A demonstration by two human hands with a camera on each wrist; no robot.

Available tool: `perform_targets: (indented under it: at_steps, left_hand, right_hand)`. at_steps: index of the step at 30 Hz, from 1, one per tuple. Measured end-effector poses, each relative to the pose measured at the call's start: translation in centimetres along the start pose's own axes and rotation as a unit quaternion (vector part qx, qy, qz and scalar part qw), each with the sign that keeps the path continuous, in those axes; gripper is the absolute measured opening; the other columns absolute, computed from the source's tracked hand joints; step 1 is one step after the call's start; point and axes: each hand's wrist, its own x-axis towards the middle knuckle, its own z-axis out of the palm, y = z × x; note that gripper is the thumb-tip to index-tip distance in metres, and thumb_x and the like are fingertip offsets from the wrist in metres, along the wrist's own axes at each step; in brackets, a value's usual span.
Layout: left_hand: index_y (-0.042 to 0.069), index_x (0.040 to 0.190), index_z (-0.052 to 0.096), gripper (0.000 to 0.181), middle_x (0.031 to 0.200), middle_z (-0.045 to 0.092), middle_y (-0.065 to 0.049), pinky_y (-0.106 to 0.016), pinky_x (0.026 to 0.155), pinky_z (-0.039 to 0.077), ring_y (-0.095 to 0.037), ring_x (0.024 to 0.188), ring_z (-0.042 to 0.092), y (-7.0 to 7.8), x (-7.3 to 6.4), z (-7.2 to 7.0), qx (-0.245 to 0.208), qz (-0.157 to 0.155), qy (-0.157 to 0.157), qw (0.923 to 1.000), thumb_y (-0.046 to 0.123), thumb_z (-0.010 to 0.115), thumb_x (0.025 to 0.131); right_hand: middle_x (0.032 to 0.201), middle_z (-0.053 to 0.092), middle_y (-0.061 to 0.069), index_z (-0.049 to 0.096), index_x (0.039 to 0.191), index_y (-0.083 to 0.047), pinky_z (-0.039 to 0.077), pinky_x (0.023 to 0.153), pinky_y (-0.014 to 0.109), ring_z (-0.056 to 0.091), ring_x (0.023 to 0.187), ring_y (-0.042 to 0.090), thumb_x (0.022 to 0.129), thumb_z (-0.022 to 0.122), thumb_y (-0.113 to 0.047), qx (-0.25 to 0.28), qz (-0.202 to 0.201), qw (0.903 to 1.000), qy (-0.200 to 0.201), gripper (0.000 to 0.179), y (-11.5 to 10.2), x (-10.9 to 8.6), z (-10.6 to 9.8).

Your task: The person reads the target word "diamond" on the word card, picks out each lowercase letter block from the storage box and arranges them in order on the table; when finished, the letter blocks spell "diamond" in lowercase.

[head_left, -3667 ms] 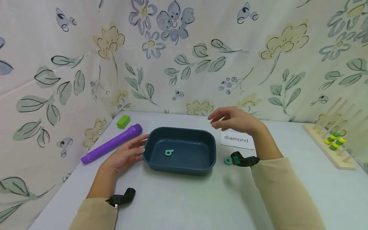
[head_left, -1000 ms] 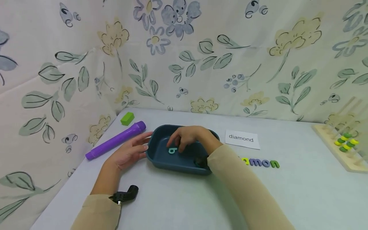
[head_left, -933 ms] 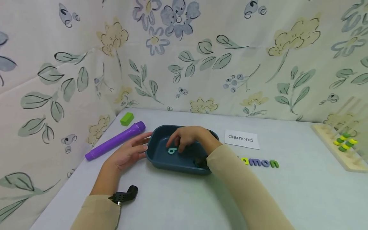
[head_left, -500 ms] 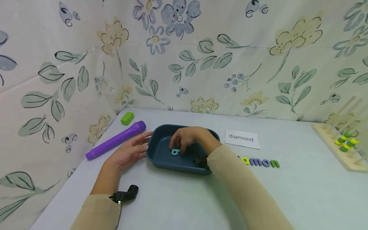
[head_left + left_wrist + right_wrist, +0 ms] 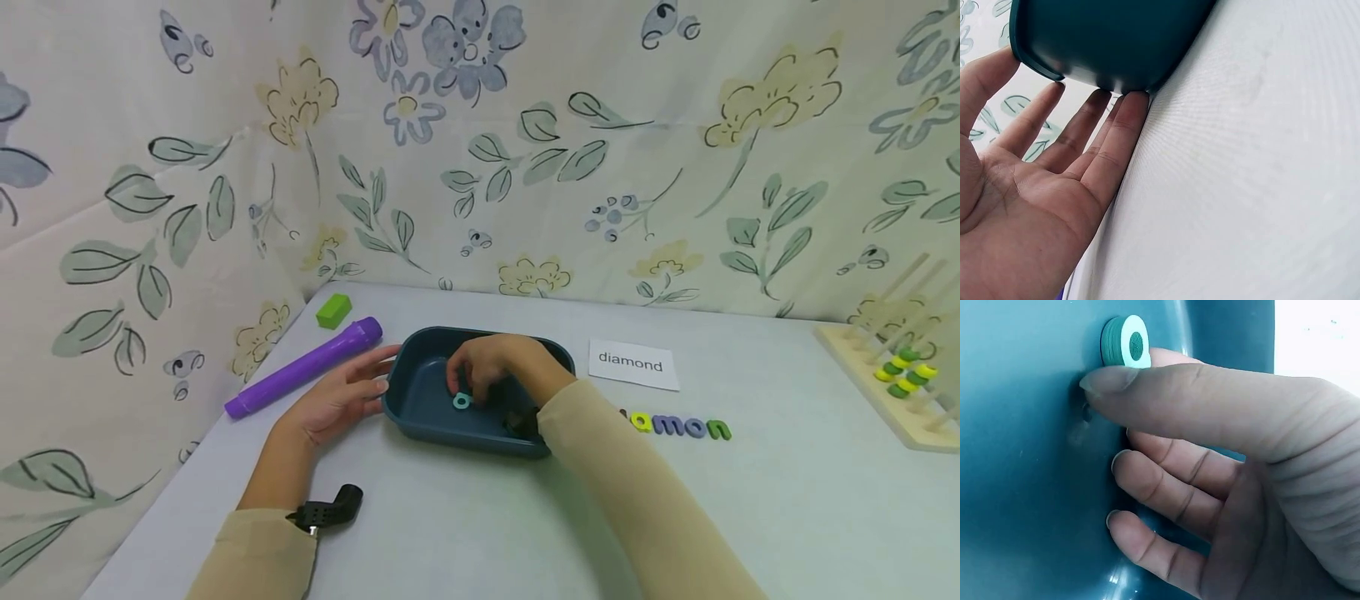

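Observation:
A dark blue rectangular tray (image 5: pixel 420 421) stands on the table with one teal letter d (image 5: pixel 462 402) in it. My right hand (image 5: pixel 486 367) reaches down into the tray and pinches the letter's stem between thumb and index finger. In the right wrist view the letter's round loop (image 5: pixel 1135 347) sticks out past the thumb, while the other fingers curl near the tray floor. My left hand (image 5: pixel 337 400) rests its fingertips against the tray's left end. In the left wrist view those fingers (image 5: pixel 1113 147) are spread and fairly straight along the outer wall.
To the right lie letters (image 5: pixel 678 425) reading "amon", partly covered by the right sleeve, below a white card (image 5: pixel 633 364) printed "diamond". A purple tube (image 5: pixel 303 369) and a green block (image 5: pixel 333 311) lie left. A wooden peg rack (image 5: pixel 888 387) with beads stands far right.
The right hand has come from above the table near the card into the tray. Its thumb and index finger have closed on the letter, which has shifted slightly right. The left hand stays put.

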Motion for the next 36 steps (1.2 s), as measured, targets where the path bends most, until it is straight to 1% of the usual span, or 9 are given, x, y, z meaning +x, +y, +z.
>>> perform_targets:
  at_steps: [6, 11, 15, 19, 23, 28, 31, 36]
  left_hand:
    - [0.011, 0.160, 0.037, 0.063, 0.165, 0.031, -0.020, -0.036, 0.100, 0.057, -0.018, 0.129, 0.059, 0.1, -0.1, 0.1, -0.002, 0.003, 0.002, 1.0000, 0.010, 0.061, 0.101]
    - [0.013, 0.160, 0.039, 0.063, 0.166, 0.032, -0.020, -0.035, 0.100, 0.057, -0.018, 0.129, 0.059, 0.2, 0.0, 0.1, 0.004, 0.000, 0.006, 1.0000, 0.012, 0.062, 0.102]
    - [0.013, 0.160, 0.038, 0.064, 0.167, 0.031, -0.018, -0.035, 0.101, 0.056, -0.018, 0.131, 0.058, 0.1, 0.0, 0.2, 0.004, -0.007, 0.004, 1.0000, 0.013, 0.062, 0.102]
    - [0.012, 0.161, 0.037, 0.065, 0.167, 0.030, -0.019, -0.035, 0.101, 0.056, -0.018, 0.131, 0.057, 0.1, -0.1, 0.3, -0.001, -0.006, -0.002, 1.0000, 0.012, 0.063, 0.101]
    - [0.012, 0.161, 0.036, 0.065, 0.167, 0.030, -0.019, -0.034, 0.100, 0.057, -0.016, 0.129, 0.059, 0.2, -0.2, 0.3, -0.004, 0.000, -0.001, 1.0000, 0.012, 0.063, 0.101]
    - [0.012, 0.161, 0.036, 0.065, 0.167, 0.030, -0.020, -0.034, 0.101, 0.057, -0.016, 0.128, 0.060, 0.1, -0.2, 0.2, -0.003, 0.000, -0.002, 1.0000, 0.012, 0.063, 0.101]
    - [0.012, 0.161, 0.036, 0.066, 0.167, 0.030, -0.020, -0.033, 0.101, 0.056, -0.016, 0.128, 0.060, 0.1, -0.2, 0.1, 0.001, 0.000, 0.001, 1.0000, 0.013, 0.063, 0.101]
    - [0.012, 0.161, 0.036, 0.065, 0.166, 0.030, -0.020, -0.033, 0.101, 0.056, -0.015, 0.128, 0.060, 0.0, -0.1, 0.1, 0.001, 0.002, 0.002, 1.0000, 0.013, 0.063, 0.102]
  right_hand:
    - [0.093, 0.064, 0.001, 0.072, 0.101, -0.022, 0.044, 0.073, 0.030, 0.055, 0.084, 0.017, 0.082, 0.083, -0.006, -0.014, 0.000, 0.9998, 0.011, 0.028, 0.0, -0.1, 0.1]
    - [0.088, 0.063, -0.001, 0.072, 0.101, -0.022, 0.044, 0.070, 0.028, 0.055, 0.080, 0.014, 0.083, 0.084, -0.010, -0.011, -0.009, 0.9997, 0.022, 0.025, 0.1, -0.3, 0.1]
    - [0.083, 0.064, -0.001, 0.073, 0.101, -0.019, 0.046, 0.067, 0.027, 0.055, 0.075, 0.014, 0.083, 0.083, -0.011, 0.013, -0.012, 0.9994, 0.028, 0.022, 0.6, -0.6, 0.0]
    - [0.088, 0.069, -0.001, 0.073, 0.102, -0.018, 0.050, 0.069, 0.028, 0.059, 0.079, 0.014, 0.083, 0.084, -0.014, 0.036, -0.016, 0.9982, 0.045, 0.022, 0.9, -1.4, -0.4]
    - [0.095, 0.073, 0.000, 0.073, 0.102, -0.015, 0.053, 0.072, 0.027, 0.063, 0.084, 0.014, 0.083, 0.084, -0.016, 0.048, -0.040, 0.9957, 0.069, 0.022, 0.8, -2.3, -1.0]
    - [0.093, 0.075, 0.001, 0.074, 0.103, -0.011, 0.056, 0.077, 0.027, 0.066, 0.084, 0.014, 0.083, 0.082, -0.014, 0.074, -0.068, 0.9909, 0.090, 0.021, 0.7, -3.6, -1.3]
    - [0.093, 0.075, 0.002, 0.073, 0.104, -0.010, 0.056, 0.080, 0.027, 0.066, 0.084, 0.015, 0.083, 0.081, -0.011, 0.092, -0.084, 0.9882, 0.090, 0.022, 0.8, -4.0, -1.3]
    - [0.092, 0.071, 0.003, 0.072, 0.106, -0.008, 0.055, 0.080, 0.028, 0.064, 0.083, 0.016, 0.083, 0.079, -0.007, 0.112, -0.095, 0.9857, 0.083, 0.024, 1.2, -4.3, -1.0]
